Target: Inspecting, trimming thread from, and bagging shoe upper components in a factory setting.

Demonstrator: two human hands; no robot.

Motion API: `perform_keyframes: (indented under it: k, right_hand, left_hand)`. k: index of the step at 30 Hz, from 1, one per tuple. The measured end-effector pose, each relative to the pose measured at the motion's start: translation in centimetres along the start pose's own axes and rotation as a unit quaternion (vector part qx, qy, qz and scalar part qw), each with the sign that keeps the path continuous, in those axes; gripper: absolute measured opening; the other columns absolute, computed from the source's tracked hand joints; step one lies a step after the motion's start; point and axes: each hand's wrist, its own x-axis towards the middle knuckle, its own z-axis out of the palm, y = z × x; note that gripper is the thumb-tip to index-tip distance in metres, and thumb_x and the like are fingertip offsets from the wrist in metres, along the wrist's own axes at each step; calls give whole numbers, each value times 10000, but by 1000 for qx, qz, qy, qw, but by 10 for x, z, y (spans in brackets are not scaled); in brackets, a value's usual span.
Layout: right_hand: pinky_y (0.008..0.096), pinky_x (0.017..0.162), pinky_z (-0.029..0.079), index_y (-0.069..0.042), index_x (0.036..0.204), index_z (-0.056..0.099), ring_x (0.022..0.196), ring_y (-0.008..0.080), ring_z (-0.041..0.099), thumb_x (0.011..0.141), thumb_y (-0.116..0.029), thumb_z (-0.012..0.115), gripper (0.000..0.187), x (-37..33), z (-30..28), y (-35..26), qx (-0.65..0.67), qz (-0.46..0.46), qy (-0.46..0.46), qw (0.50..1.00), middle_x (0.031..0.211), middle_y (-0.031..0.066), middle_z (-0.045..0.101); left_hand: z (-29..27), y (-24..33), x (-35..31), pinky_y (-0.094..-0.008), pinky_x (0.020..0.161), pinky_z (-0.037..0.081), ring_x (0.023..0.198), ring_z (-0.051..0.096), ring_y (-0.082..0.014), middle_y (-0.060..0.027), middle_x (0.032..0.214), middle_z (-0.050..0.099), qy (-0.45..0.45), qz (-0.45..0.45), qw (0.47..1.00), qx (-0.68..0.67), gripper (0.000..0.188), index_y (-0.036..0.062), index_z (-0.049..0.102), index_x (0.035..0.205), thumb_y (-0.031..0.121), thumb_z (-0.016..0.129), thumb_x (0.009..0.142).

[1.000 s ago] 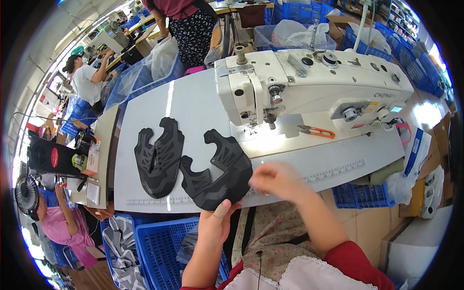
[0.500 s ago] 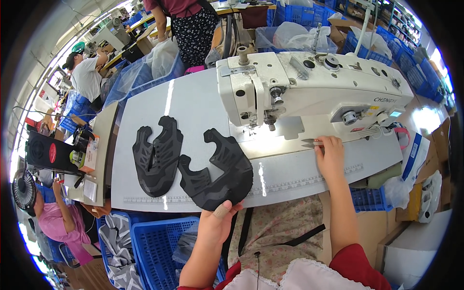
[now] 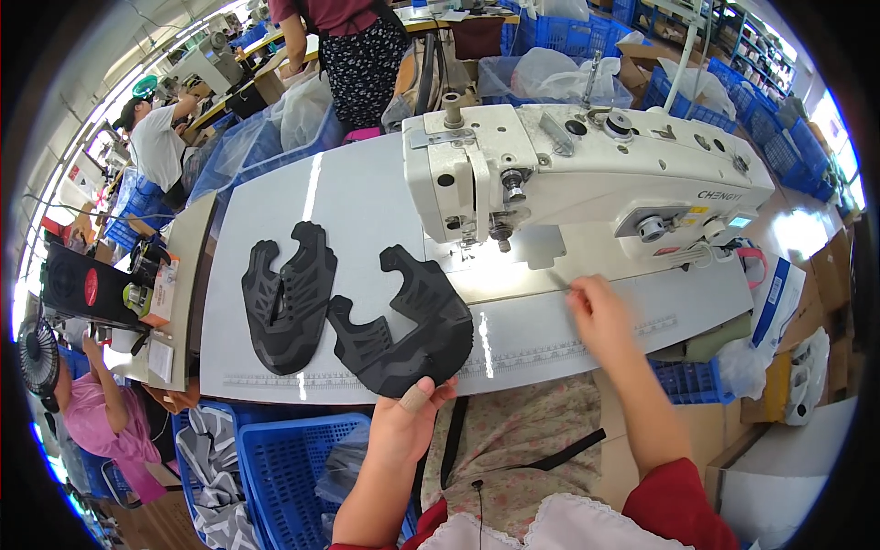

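Pinching the black shoe upper (image 3: 403,335) at its near edge, left hand (image 3: 408,423); right hand (image 3: 600,312), blurred, grip unclear, near the sewing machine (image 3: 587,170).

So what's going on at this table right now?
A person sits at a white sewing machine on a grey table. Their left hand holds the near edge of a black shoe piece lying at the table's front. A second black piece lies just left of it. The right hand is over the table below the machine, with something thin at its fingertips, too blurred to identify. Other people work at tables behind.
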Motion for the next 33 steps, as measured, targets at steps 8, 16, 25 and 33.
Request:
perform_keyframes:
  k: [8, 16, 25, 33]
  right_hand:
    - [284, 521, 441, -44, 1001, 607, 597, 161, 563, 832, -207, 618, 235, -36, -15, -113, 218, -8, -172, 961, 700, 61, 562]
    - [263, 477, 410, -82, 1014, 647, 583, 141, 518, 677, -195, 728, 365, -35, -16, -115, -28, -228, 0, 973, 717, -11, 541]
    - [255, 469, 401, -88, 1006, 648, 568, 135, 506, 658, -175, 732, 368, -34, -15, -118, -36, -244, 12, 969, 706, -13, 527]
    - [252, 439, 374, -108, 986, 659, 525, 124, 468, 675, -174, 703, 320, -34, -10, -116, -67, -274, 38, 959, 676, -24, 505]
  left_hand:
    - [7, -7, 5, -349, 786, 447, 946, 562, -210, -75, 1093, 587, 2, 20, 999, 45, 406, 58, 505, 1180, 178, 643, 817]
    - [8, -9, 6, -350, 790, 452, 956, 561, -201, -64, 1104, 584, 3, 37, 998, 51, 387, 60, 505, 1178, 152, 628, 823]
    - [9, -9, 6, -350, 796, 458, 946, 565, -195, -70, 1099, 585, 8, 34, 998, 45, 377, 61, 514, 1165, 152, 633, 820]
    - [9, -9, 6, -348, 784, 461, 921, 581, -196, -63, 1049, 604, 9, 10, 1000, 12, 334, 61, 532, 1129, 152, 629, 823]
